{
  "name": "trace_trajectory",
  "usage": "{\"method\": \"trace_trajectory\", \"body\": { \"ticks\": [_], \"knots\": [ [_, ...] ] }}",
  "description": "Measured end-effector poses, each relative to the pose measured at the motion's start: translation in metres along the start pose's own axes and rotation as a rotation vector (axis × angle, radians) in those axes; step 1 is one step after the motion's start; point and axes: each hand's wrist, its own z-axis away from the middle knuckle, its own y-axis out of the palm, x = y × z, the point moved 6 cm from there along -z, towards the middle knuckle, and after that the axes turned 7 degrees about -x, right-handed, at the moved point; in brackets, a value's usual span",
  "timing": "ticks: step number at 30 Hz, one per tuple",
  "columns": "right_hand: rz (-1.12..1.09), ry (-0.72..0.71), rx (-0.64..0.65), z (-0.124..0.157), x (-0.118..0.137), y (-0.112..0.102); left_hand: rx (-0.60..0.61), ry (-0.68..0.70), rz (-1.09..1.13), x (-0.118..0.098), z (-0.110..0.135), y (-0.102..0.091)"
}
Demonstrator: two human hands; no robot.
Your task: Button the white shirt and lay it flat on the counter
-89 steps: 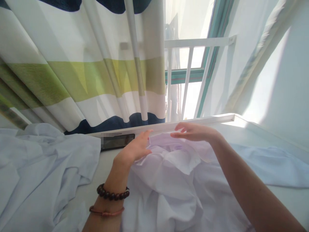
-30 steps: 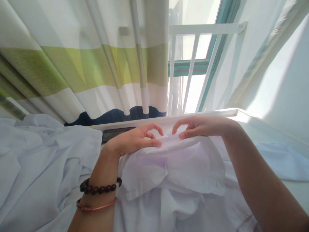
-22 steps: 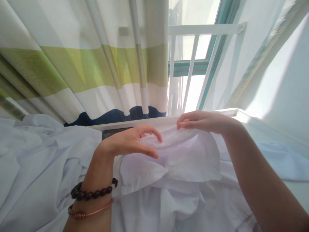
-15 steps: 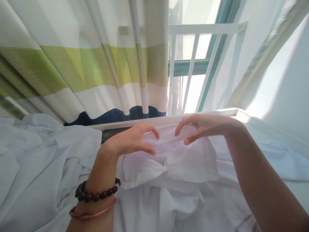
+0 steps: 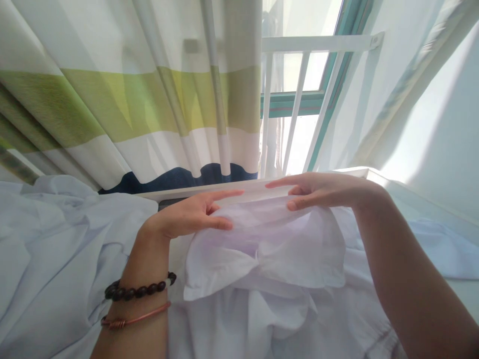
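Observation:
A crumpled white cloth (image 5: 262, 259) lies in front of me on a white surface. My left hand (image 5: 187, 215), with a dark bead bracelet and a copper bangle on the wrist, grips the cloth's upper left edge between thumb and fingers, index finger stretched out. My right hand (image 5: 322, 190) grips the upper right edge the same way, index finger pointing left. The two hands hold a raised fold of cloth between them, about a hand's width apart.
More white fabric (image 5: 63, 249) is heaped at the left. A striped curtain (image 5: 130, 99) hangs behind, with a white ledge (image 5: 247, 187) and a dark phone partly hidden below it. A window with white bars (image 5: 295, 99) is at the back; a white wall (image 5: 441, 149) rises at right.
Over the last second my hands opened and closed again on the cloth's top edge. They now hold it slightly higher, with both index fingers stretched out. My left arm has shifted a little left.

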Motion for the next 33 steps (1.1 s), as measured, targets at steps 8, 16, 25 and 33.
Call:
{"method": "trace_trajectory", "body": {
  "ticks": [8, 16, 25, 33],
  "knots": [
    [0.015, 0.106, 0.061, -0.002, -0.014, 0.0, -0.025, 0.061, 0.373, 0.015, -0.002, -0.006],
    [0.199, 0.162, -0.013, -0.01, -0.019, 0.002, -0.031, 0.053, 0.41, 0.018, -0.009, 0.0],
    [0.318, -0.148, -0.207, -0.01, 0.033, 0.017, -0.081, 0.106, 0.41, 0.002, -0.008, -0.003],
    [0.287, -0.256, -0.12, -0.009, 0.052, 0.038, -0.065, 0.103, 0.469, 0.002, -0.012, -0.002]
  ]
}}
